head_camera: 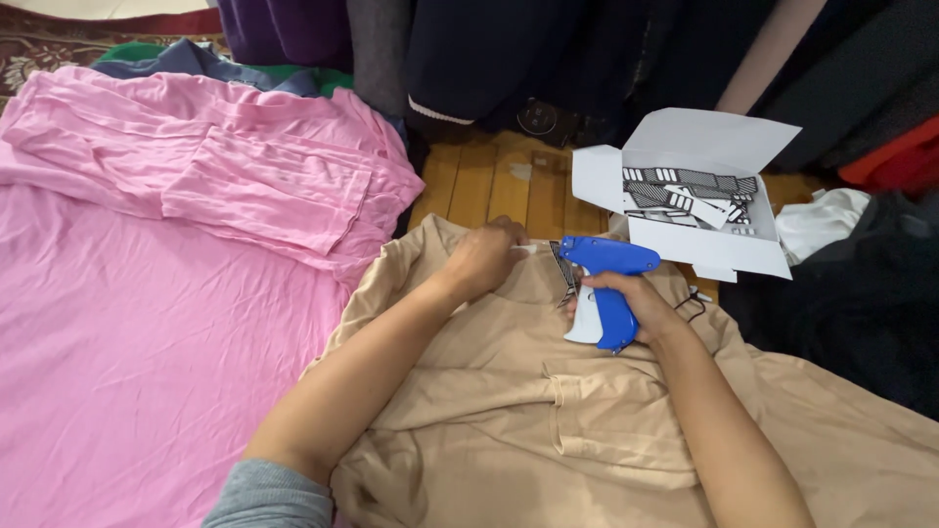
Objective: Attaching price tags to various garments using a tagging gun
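Wooden floor under us, we pin the beige shirt [548, 411] collar with our left hand [484, 259], pinched shut on it; our right hand [626, 303] grips the blue tagging gun [602, 288], whose needle needs pushing through the collar

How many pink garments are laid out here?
2. One large pink garment is spread flat on the left; a second, folded pink garment lies on its upper part. More may be hidden underneath the pile.
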